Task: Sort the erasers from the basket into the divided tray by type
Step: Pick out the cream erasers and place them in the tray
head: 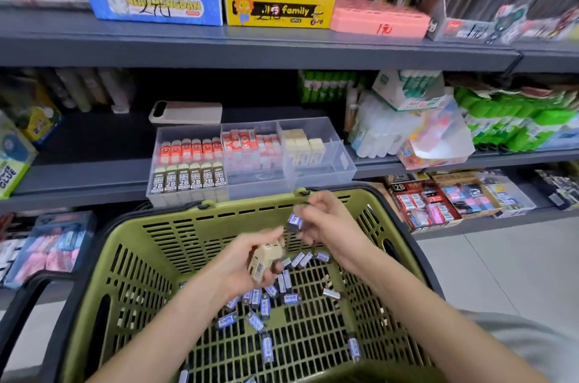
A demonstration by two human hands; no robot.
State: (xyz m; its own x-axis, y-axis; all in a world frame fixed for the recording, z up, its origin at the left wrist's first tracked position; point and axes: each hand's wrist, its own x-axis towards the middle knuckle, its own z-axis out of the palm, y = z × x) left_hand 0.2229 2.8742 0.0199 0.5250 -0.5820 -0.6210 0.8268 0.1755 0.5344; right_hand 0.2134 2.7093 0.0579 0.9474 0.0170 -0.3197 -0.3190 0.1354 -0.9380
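A green slotted basket (200,226) fills the lower half of the head view, with several small blue-sleeved erasers (260,304) scattered on its floor. My left hand (247,260) grips a bunch of cream-coloured erasers (266,257) above the basket. My right hand (326,219), a little higher and to the right, pinches one blue-sleeved eraser (295,221). The clear divided tray (344,160) sits on the shelf just behind the basket; it holds orange-sleeved, dark 2B, red-and-white and cream erasers in separate compartments. Its front middle compartment looks nearly bare.
A white phone-like device (185,113) lies on the shelf behind the tray. Glue bottles and green glue sticks (501,128) crowd the shelf at right. Boxes of erasers (438,200) stand on the lower shelf right of the basket, more packs at left.
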